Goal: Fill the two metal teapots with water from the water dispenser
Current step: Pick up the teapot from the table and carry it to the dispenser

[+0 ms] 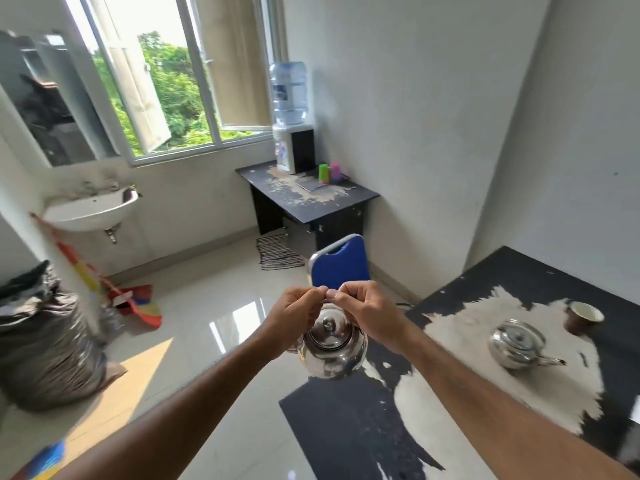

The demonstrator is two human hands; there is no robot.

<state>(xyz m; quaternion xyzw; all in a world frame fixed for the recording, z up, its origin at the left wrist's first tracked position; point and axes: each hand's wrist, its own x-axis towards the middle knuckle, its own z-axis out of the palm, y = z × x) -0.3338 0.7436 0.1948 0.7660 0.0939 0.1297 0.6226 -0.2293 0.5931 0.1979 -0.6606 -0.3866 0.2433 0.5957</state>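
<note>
Between the near table (519,282) and the open floor, both hands hold one teapot (334,344) up by its thin wire handle: the left hand (298,308) and the right hand (367,306) pinch the wire side by side, fingertips nearly touching, so the pot hangs below them with its lid on. The second teapot (519,344) sits on the table beside a cup (585,315). The dispenser (291,133) stands well apart, on the far desk (311,195) by the window. To carry well, I judge, keep the pot level, let one hand take the handle, free the other for the lid and tap, and skirt the blue chair (341,261).
</note>
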